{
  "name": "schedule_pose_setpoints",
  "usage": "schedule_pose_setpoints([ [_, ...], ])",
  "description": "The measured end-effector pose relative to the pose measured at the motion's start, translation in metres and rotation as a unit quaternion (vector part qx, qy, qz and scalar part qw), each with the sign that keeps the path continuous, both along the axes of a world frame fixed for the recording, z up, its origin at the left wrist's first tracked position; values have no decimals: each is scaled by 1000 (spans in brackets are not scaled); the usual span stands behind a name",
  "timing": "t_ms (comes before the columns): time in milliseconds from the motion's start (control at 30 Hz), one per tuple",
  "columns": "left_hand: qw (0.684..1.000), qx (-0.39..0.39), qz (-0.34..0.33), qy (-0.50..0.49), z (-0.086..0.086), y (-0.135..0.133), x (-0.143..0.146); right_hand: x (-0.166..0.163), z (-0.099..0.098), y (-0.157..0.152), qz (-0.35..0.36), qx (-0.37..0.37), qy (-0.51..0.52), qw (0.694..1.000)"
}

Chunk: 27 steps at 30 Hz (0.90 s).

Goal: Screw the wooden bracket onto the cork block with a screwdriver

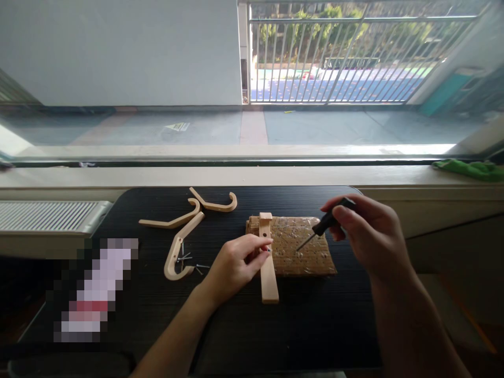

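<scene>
My left hand [235, 264] is closed in a pinch on the side of a pale wooden hook piece [268, 273] that lies across the left part of a plastic-wrapped cork board [305, 252]; something small sits at the fingertips, too small to name. My right hand [368, 231] grips a black-handled screwdriver [328, 221], its metal tip angled down-left just above the board. Both rest over a black table [236, 325].
Three more curved wooden hooks [179, 252] lie at the left of the table, with several loose screws [188, 258] beside them. A blurred pink-white object [96, 289] lies at front left. A radiator grille [47, 216], a window sill and a green cloth [470, 169] lie beyond.
</scene>
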<state>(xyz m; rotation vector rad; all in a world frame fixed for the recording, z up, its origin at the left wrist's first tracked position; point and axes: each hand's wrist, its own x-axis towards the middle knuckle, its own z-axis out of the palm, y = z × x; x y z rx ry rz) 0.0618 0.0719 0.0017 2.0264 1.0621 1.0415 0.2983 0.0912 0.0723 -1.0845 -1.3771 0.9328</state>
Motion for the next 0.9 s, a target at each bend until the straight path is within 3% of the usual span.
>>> schedule_pose_setpoints([
  [133,1000,-20,11,-2,-1,-1,0,-20,24,8,73,60,-58,994],
  [233,999,-28,13,-8,-2,-1,0,-35,29,13,139,67,-138,978],
  [400,999,-29,1,-18,-2,1,2,-45,23,19,153,58,-209,964],
  [900,998,-46,28,-14,-7,0,1,-47,11,24,195,49,-229,953],
])
